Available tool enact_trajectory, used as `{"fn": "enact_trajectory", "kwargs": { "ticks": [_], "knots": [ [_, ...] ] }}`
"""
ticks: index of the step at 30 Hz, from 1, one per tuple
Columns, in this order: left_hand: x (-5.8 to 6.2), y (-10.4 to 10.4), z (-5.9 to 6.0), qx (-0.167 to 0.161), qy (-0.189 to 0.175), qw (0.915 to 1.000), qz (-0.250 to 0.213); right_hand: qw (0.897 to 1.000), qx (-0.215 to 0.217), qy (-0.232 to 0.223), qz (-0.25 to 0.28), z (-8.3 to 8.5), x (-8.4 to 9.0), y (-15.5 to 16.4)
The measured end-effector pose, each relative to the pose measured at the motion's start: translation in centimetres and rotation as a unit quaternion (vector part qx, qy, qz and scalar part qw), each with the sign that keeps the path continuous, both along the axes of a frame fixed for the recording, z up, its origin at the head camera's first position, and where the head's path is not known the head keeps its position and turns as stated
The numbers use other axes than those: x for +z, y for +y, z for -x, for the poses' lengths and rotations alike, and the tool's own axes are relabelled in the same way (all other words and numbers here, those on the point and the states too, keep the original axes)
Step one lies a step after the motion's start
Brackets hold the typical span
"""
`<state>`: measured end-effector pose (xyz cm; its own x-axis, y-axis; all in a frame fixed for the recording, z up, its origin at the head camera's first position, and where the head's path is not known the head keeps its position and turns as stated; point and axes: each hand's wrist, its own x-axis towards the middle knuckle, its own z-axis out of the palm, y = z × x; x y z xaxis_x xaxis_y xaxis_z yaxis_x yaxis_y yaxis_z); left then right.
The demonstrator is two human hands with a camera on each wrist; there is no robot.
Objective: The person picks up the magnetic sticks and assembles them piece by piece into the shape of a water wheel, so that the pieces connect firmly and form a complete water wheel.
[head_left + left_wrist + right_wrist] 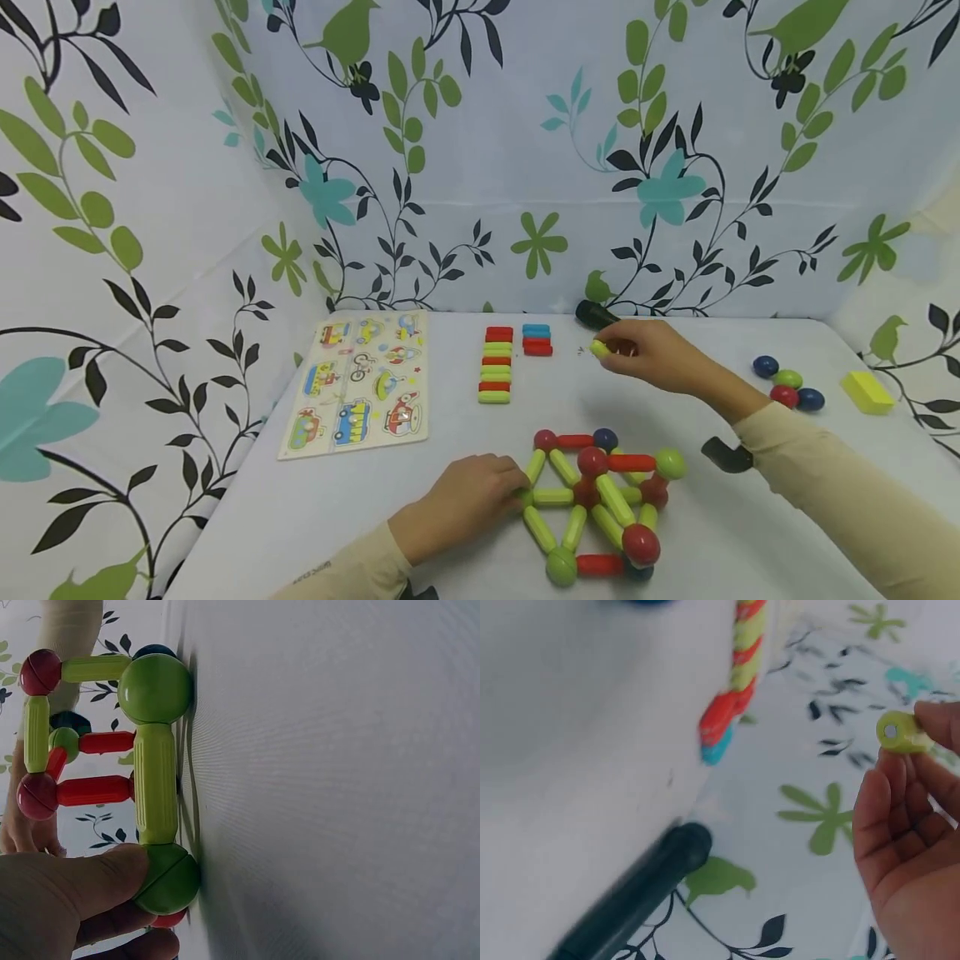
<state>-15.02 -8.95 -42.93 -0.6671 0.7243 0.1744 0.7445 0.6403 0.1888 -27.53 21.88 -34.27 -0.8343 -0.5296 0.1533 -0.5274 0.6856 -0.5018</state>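
Note:
A frame of magnetic rods and balls (552,497) stands on the table, made of yellow-green and red rods with red, green and blue balls. My left hand (472,502) grips the green ball (171,879) at its left corner, thumb on one side and fingers behind. A yellow-green rod (156,784) joins that ball to another green ball (155,688). Raised above the table near the back, my right hand (651,354) pinches a loose yellow-green magnetic rod (900,733) between thumb and fingers, its round metal end showing.
Rows of red and yellow-green rods (495,362) lie behind the frame, beside blue and red rods (537,342). A wooden picture puzzle board (360,383) lies left. At right are several loose balls (787,379) and a yellow block (867,392). A dark cylinder (637,896) lies at the back.

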Motion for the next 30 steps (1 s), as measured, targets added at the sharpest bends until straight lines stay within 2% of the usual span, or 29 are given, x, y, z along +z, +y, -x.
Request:
{"fn": "enact_trajectory", "kwargs": {
  "ticks": [4,7,9,11,13,14,17,19,21,23,25,28,30],
  "knots": [
    [0.0,-0.3,0.0,-0.001,-0.002,1.0000,-0.010,0.993,-0.071,-0.067,0.064,-5.7,1.2,1.8],
    [0.2,-0.4,0.1,0.003,-0.009,0.9999,-0.010,0.976,-0.122,-0.132,0.123,-9.0,1.2,2.9],
    [0.4,-0.5,0.1,0.005,-0.012,0.9999,-0.009,0.961,-0.148,-0.173,0.160,-10.3,0.8,3.4],
    [0.5,-0.5,0.1,0.007,-0.015,0.9998,-0.008,0.950,-0.162,-0.200,0.179,-11.2,0.4,3.7],
    [0.5,-0.6,0.1,0.007,-0.016,0.9998,-0.007,0.946,-0.166,-0.210,0.180,-11.7,0.1,3.8],
    [0.4,-0.6,0.1,0.006,-0.017,0.9998,-0.007,0.949,-0.161,-0.206,0.175,-12.0,-0.1,3.8],
    [0.2,-0.6,0.1,0.002,-0.014,0.9999,-0.010,0.971,-0.117,-0.152,0.145,-12.8,-0.5,3.6],
    [0.0,-0.6,0.1,-0.002,-0.012,0.9998,-0.013,0.989,-0.055,-0.078,0.115,-13.4,-0.7,3.3],
    [0.0,-0.5,0.2,-0.005,-0.013,0.9998,-0.017,0.996,0.020,0.011,0.087,-13.8,-1.0,3.0],
    [-0.1,-0.4,0.1,-0.004,-0.016,0.9997,-0.017,0.988,0.097,0.101,0.057,-14.0,-1.2,2.8],
    [-0.2,-0.3,0.1,-0.001,-0.019,0.9997,-0.016,0.971,0.161,0.171,0.035,-13.9,-1.3,2.6],
    [-0.4,-0.2,0.1,0.004,-0.022,0.9997,-0.013,0.949,0.215,0.228,0.000,-13.7,-1.4,2.6],
    [-0.4,-0.2,0.0,0.005,-0.022,0.9997,-0.012,0.944,0.228,0.237,-0.022,-13.6,-1.5,2.6]
  ]
}}
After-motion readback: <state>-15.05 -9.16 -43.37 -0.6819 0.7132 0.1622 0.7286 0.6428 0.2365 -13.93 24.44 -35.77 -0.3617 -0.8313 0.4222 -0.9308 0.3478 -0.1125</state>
